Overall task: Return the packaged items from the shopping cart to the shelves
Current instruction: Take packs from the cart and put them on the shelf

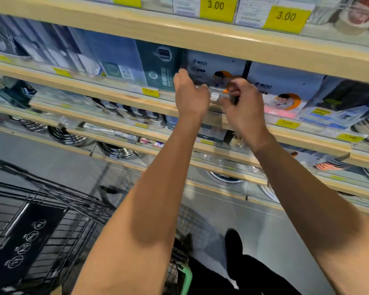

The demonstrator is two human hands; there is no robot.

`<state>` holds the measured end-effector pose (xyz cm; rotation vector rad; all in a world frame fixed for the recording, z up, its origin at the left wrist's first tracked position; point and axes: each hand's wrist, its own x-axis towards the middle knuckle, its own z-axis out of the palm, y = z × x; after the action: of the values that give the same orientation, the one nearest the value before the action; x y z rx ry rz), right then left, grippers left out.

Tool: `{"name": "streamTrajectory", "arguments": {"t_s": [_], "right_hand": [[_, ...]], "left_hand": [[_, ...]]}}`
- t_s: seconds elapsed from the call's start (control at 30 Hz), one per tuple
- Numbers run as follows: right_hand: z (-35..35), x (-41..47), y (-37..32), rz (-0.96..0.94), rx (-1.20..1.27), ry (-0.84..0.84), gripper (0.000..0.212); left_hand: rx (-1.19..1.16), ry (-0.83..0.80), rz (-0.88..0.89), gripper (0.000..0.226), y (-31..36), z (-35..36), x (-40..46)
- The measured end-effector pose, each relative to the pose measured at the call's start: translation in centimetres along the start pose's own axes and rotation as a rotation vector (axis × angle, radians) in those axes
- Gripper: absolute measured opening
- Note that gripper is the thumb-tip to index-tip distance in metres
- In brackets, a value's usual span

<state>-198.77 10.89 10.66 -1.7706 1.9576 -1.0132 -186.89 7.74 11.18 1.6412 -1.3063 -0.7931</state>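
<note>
Both arms reach up to the second wooden shelf (136, 101). My left hand (190, 94) and my right hand (245, 107) together grip a small clear packaged item (216, 96) with a white label, held at the shelf's front edge. Just behind it stands a white box (213, 67) with an orange picture, next to a dark green box (160, 64). The black wire shopping cart (51, 220) is at the lower left, below my arms; its contents are blurred.
More boxed goods fill the shelf left and right, with yellow price tags (217, 8) along the shelf edges. Lower shelves hold steel pans (66, 137) and plates. Grey floor runs below, and my dark shoe (233, 241) shows beside the cart's green handle (186, 279).
</note>
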Motion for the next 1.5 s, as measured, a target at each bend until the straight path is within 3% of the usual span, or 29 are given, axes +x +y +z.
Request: {"name": "streamTrajectory", "arguments": {"t_s": [0.1, 0.23, 0.47, 0.63, 0.83, 0.9, 1.0, 1.13, 1.23, 1.33, 1.5], "right_hand": [[0.6, 1.2, 0.6, 0.078, -0.042, 0.024, 0.016], [1.1, 1.0, 1.3, 0.042, -0.041, 0.043, 0.022], [4.3, -3.7, -1.6, -0.060, 0.030, 0.157, 0.024], [8.9, -6.6, -5.4, -0.120, 0.181, 0.037, 0.010], [10.5, -3.7, -10.0, -0.069, 0.227, 0.153, 0.030], [10.4, -1.2, -11.0, -0.048, 0.167, 0.191, 0.036], [10.4, 1.5, -12.2, 0.070, 0.049, 0.099, 0.040], [10.8, 2.9, -12.8, 0.113, -0.021, -0.022, 0.045], [11.1, 3.3, -12.4, 0.110, -0.055, -0.090, 0.043], [11.5, 3.0, -11.7, 0.142, -0.002, -0.135, 0.046], [12.2, 0.0, -10.7, -0.070, 0.179, 0.004, 0.034]], "left_hand": [[0.038, -0.064, 0.029, 0.028, 0.2, 0.2, 0.2], [-0.028, -0.095, 0.053, 0.032, -0.5, -0.2, 0.2], [-0.250, 0.006, 0.123, 0.037, -4.9, -3.3, -2.4], [-0.315, 0.093, -0.023, 0.027, -8.5, -7.5, -2.6], [-0.330, 0.223, -0.009, 0.041, -8.3, -14.5, 2.5], [-0.283, 0.187, -0.002, 0.056, -8.2, -16.0, 5.7], [-0.167, 0.080, 0.031, 0.070, -8.8, -15.8, 9.5], [-0.048, -0.044, -0.004, 0.053, -7.8, -14.4, 10.8], [-0.073, -0.071, -0.038, 0.046, -7.9, -13.8, 11.5], [-0.127, -0.106, -0.040, 0.068, -8.9, -14.2, 11.5], [-0.312, 0.027, 0.038, 0.063, -9.9, -14.9, 7.9]]}}
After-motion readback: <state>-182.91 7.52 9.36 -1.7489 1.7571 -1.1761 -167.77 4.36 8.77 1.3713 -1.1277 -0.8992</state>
